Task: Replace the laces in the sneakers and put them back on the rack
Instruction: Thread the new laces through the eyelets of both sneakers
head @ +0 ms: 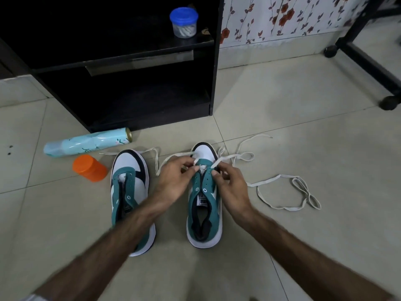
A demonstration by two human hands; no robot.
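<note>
Both hands, left (175,181) and right (231,187), pinch a white lace (173,158) at the right sneaker (204,200); tongue label unreadable.

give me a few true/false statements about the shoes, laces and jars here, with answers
1. Both hands work at the right sneaker. True.
2. The left sneaker is fully laced. False: its eyelets show no lace.
3. The orange jar stands on the shelf. False: it lies on the floor; the blue-lidded jar is on the shelf.
4. A loose white lace lies on the floor right of the sneakers. True.
</note>
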